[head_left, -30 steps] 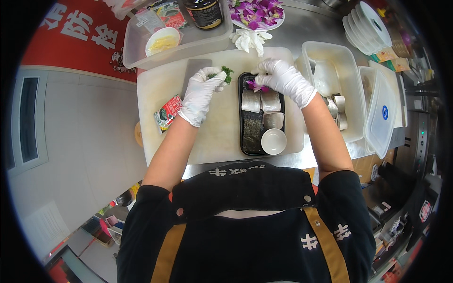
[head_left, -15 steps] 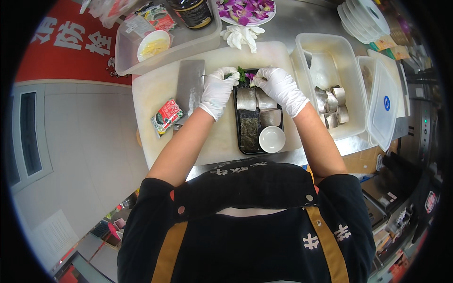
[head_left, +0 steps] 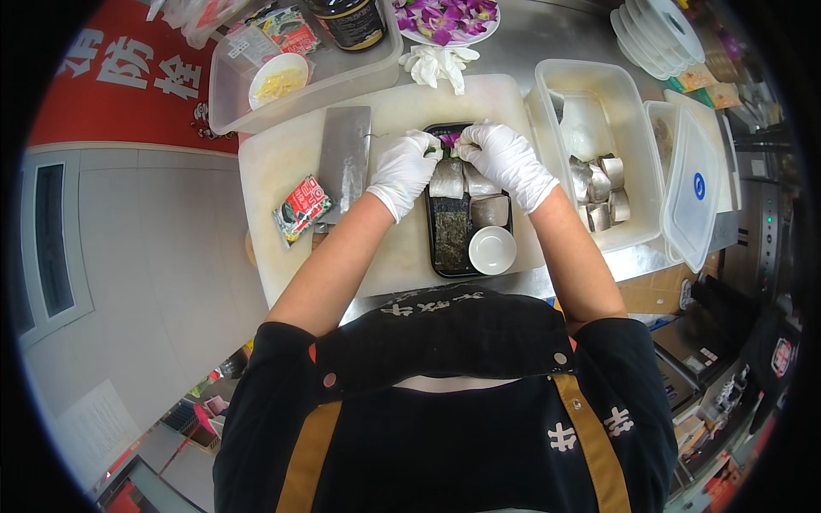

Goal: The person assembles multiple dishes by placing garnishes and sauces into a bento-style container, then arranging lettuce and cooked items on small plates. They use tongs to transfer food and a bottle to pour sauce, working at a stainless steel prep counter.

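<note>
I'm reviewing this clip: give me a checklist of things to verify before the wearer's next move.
1. Gloves on both the left hand and right hand: ok, white gloves.
2. Black tray resting on the cutting board: ok.
3. Purple orchid flower at the tray's far end: ok, between the hands.
4. Orchid released by the right fingers: cannot tell, the fingertips crowd it.
5. Cleaver apart from both hands: ok, it lies left of the left glove.
6. Fish container covered: not ok, its top is open.

Tray (head_left: 451,266) black; flower (head_left: 450,139) purple; fish pieces (head_left: 489,211) silvery; sheet (head_left: 451,231) mottled dark green; bowl (head_left: 493,250), gloves (head_left: 513,162) white.
</note>
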A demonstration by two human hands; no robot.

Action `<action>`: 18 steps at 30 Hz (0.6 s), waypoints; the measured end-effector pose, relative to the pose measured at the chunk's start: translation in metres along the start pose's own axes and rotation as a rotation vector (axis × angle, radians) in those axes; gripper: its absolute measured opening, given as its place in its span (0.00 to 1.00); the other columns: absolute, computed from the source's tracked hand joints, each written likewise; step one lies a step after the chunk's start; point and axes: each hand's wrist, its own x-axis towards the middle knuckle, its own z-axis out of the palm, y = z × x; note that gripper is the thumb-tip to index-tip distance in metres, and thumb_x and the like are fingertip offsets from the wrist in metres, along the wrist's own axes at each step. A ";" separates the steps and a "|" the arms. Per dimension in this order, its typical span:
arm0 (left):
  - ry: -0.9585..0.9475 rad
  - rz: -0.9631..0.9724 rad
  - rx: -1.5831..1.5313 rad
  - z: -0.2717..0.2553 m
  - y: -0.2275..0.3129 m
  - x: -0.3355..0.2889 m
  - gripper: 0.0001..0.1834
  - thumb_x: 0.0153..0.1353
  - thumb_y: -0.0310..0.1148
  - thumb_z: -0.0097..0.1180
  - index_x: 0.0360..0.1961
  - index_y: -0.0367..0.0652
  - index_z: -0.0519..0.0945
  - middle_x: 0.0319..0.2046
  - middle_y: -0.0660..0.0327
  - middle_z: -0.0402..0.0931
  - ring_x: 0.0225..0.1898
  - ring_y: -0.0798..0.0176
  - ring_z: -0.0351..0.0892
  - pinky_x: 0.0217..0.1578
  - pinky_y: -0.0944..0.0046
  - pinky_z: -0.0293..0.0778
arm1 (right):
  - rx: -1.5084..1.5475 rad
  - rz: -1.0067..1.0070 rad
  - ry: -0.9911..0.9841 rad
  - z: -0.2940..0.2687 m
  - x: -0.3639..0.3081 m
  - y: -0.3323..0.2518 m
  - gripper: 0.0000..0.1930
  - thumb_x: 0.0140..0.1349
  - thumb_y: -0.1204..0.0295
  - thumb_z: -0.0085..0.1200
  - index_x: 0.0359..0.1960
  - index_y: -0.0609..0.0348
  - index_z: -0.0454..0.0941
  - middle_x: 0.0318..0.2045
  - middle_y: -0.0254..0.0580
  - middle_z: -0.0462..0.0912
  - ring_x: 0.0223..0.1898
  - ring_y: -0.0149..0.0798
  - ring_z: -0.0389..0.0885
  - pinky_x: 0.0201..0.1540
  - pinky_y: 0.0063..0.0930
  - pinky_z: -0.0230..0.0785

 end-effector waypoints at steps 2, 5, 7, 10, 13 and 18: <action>-0.037 0.007 0.019 -0.006 0.004 -0.001 0.13 0.60 0.39 0.61 0.42 0.44 0.84 0.43 0.49 0.80 0.46 0.47 0.80 0.48 0.55 0.74 | 0.019 -0.030 -0.010 0.000 0.000 0.002 0.09 0.61 0.67 0.59 0.39 0.57 0.84 0.38 0.48 0.83 0.42 0.52 0.81 0.47 0.40 0.74; -0.039 0.119 0.016 -0.020 0.004 -0.002 0.21 0.62 0.42 0.61 0.52 0.41 0.81 0.53 0.46 0.76 0.52 0.47 0.78 0.54 0.57 0.72 | 0.003 -0.022 -0.058 0.001 0.001 0.004 0.10 0.61 0.67 0.59 0.42 0.57 0.84 0.39 0.48 0.83 0.43 0.51 0.81 0.49 0.39 0.73; -0.169 -0.033 -0.143 -0.030 0.001 -0.004 0.32 0.65 0.46 0.59 0.64 0.38 0.71 0.63 0.43 0.70 0.62 0.48 0.72 0.63 0.59 0.66 | -0.017 -0.011 -0.081 0.000 0.001 0.003 0.11 0.61 0.67 0.60 0.43 0.56 0.84 0.40 0.48 0.83 0.43 0.51 0.81 0.50 0.39 0.73; -0.221 -0.115 -0.451 -0.045 -0.009 -0.010 0.36 0.67 0.49 0.56 0.69 0.38 0.65 0.65 0.44 0.68 0.65 0.50 0.70 0.64 0.59 0.64 | -0.040 -0.017 -0.080 -0.001 0.000 0.001 0.11 0.61 0.67 0.60 0.44 0.55 0.84 0.40 0.48 0.83 0.43 0.51 0.82 0.50 0.39 0.73; -0.063 -0.152 -0.272 -0.050 -0.016 -0.012 0.36 0.67 0.51 0.55 0.67 0.37 0.67 0.64 0.44 0.69 0.64 0.51 0.72 0.63 0.59 0.65 | -0.065 -0.030 -0.068 -0.002 0.000 -0.002 0.12 0.62 0.67 0.59 0.44 0.55 0.84 0.40 0.48 0.83 0.43 0.51 0.82 0.49 0.39 0.73; -0.007 -0.213 -0.182 -0.025 -0.011 -0.021 0.25 0.66 0.46 0.57 0.52 0.36 0.79 0.46 0.48 0.83 0.48 0.50 0.83 0.51 0.59 0.74 | -0.134 -0.088 -0.035 0.000 0.000 -0.003 0.12 0.63 0.66 0.58 0.45 0.53 0.84 0.39 0.47 0.83 0.42 0.51 0.81 0.46 0.40 0.74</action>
